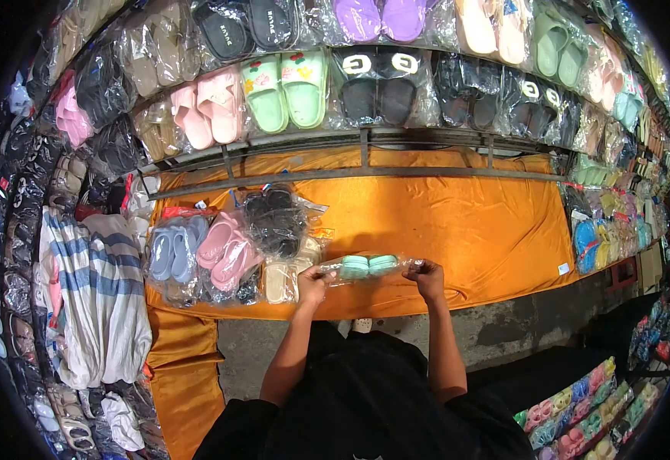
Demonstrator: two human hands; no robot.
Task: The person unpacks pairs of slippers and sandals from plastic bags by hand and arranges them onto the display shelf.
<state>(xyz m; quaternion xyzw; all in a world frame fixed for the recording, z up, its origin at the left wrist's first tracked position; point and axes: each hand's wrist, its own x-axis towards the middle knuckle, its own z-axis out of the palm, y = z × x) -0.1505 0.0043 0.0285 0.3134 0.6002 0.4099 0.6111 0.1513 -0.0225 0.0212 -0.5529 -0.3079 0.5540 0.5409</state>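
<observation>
Black shirt, bagged green slippers between left hand and right hand

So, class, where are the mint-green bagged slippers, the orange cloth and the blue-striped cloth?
Mint-green slippers (382,264): head view, on the slipper at picture right.
Orange cloth (465,222): head view, on a bare stretch.
Blue-striped cloth (99,293): head view, on its middle folds.

Bright centre, glints on plastic wrapping, fisheye curvature, black corners.
</observation>
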